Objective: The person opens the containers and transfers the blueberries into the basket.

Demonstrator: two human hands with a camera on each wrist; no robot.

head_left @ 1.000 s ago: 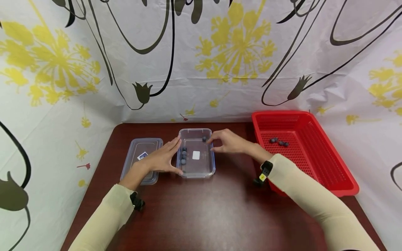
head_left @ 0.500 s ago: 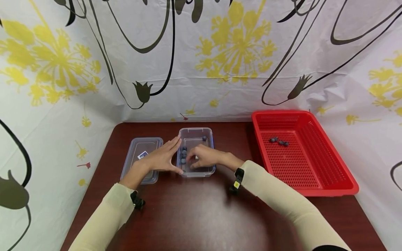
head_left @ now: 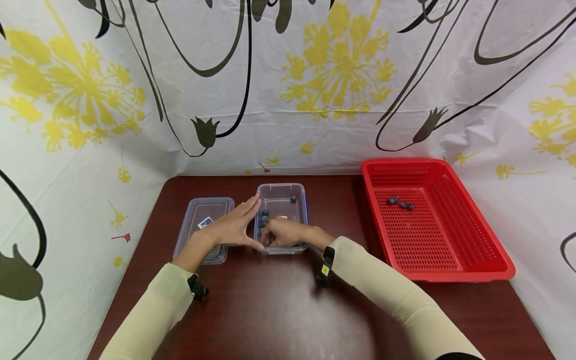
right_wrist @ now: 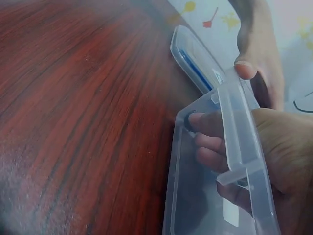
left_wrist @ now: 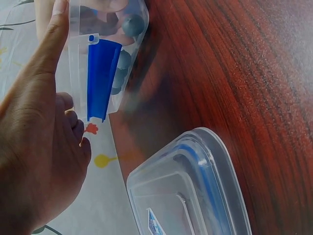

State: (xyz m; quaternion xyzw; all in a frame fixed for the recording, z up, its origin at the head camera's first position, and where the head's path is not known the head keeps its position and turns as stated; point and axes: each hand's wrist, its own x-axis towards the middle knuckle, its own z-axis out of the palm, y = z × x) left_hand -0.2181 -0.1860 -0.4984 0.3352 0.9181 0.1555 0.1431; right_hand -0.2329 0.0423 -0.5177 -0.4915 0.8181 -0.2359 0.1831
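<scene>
A clear plastic box [head_left: 280, 204] stands without its lid in the middle of the table. My left hand [head_left: 233, 226] rests against its left wall, fingers straight and thumb spread towards the near corner. Inside the box, my right hand [head_left: 287, 232] reaches down at the near left corner, its fingers curled. In the right wrist view those fingertips pinch a dark blueberry [right_wrist: 188, 120] by the box floor. More blueberries [head_left: 264, 219] line the left wall, partly hidden by the right hand. A lone blueberry [head_left: 293, 198] sits in the far right corner.
The box's clear lid [head_left: 198, 212] lies on the table to the left, partly under my left forearm. At the right stands a red perforated basket [head_left: 432, 240] with several blueberries [head_left: 400, 203] in it. A patterned cloth [head_left: 279, 125] hangs behind the table.
My right hand has moved from the box's right wall, leaving the blueberry in the far right corner, across to the near left corner and lower. The left hand has stayed in place.
</scene>
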